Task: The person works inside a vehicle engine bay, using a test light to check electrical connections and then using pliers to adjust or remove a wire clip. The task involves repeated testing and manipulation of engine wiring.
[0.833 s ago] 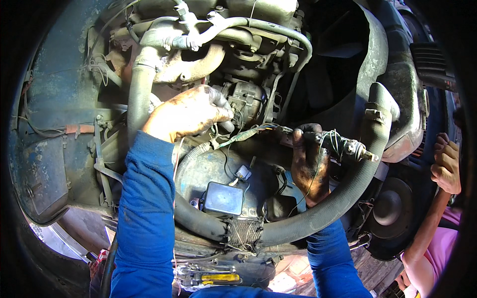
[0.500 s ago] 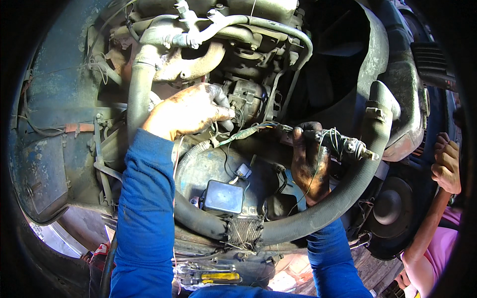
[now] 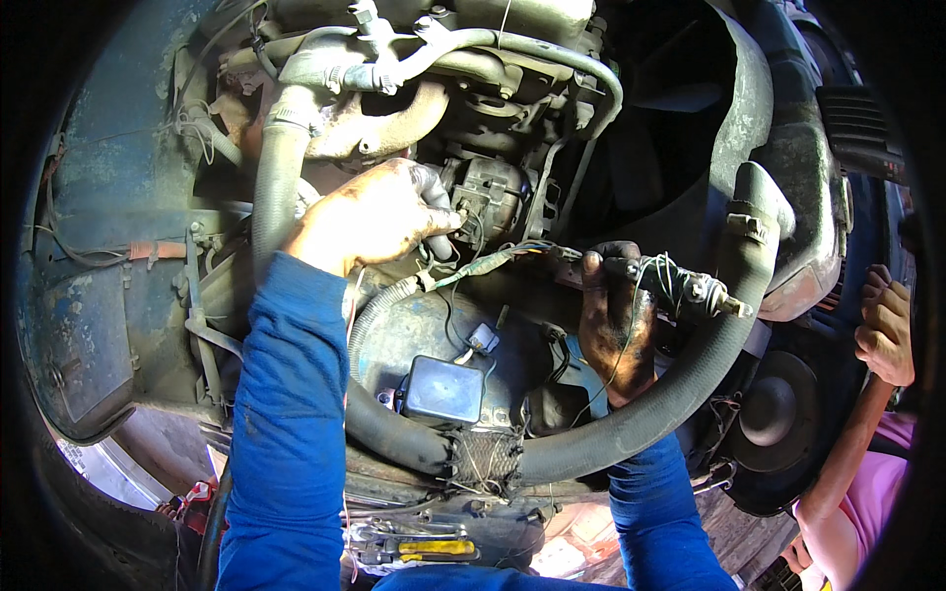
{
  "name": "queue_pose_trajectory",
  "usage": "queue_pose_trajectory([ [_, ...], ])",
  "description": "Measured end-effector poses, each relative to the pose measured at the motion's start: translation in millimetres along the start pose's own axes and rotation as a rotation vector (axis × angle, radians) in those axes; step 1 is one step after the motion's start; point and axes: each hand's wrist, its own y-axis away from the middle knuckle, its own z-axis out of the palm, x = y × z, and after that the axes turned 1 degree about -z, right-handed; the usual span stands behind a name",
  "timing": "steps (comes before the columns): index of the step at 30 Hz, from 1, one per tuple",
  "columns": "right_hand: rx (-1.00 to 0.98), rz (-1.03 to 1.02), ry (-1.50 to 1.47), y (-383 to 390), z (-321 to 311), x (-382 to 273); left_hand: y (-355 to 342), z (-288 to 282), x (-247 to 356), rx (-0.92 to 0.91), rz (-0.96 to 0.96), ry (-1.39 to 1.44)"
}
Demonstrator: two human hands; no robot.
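My left hand [image 3: 379, 217], dirty with grease, has its fingers curled together against the rear of the alternator [image 3: 490, 192]. What lies between those fingertips, if anything, is hidden. My blackened right hand [image 3: 616, 330] comes up from behind the big black hose [image 3: 641, 433], its fingers closed around a dark wire-wound cylinder with a metal tip [image 3: 705, 293]. A green-wrapped wiring harness [image 3: 488, 263] runs from a corrugated sleeve [image 3: 379, 310] toward that hand. Loose thin green wire loops hang around the cylinder.
Below my hands a blue-grey box [image 3: 443, 390] and a white connector [image 3: 483, 340] sit on the body panel. A fan shroud [image 3: 744, 108] stands at the right. Yellow-handled tools [image 3: 434, 548] lie at the near edge. Another person's hand [image 3: 884, 325] is at the far right.
My left hand has shifted very slightly at the alternator, its fingers still curled. My right hand stays in place on the wire-wound cylinder.
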Motion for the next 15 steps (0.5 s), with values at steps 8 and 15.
queue_pose_trajectory([
  [8,-0.010,0.011,-0.027,0.9,-4.6,-1.8,-15.2,-0.7,-33.1,0.205,0.163,-0.309],
  [15,0.001,-0.023,-0.065,4.6,-9.7,-3.2,-4.4,3.5,-29.9,0.195,0.724,-0.666],
])
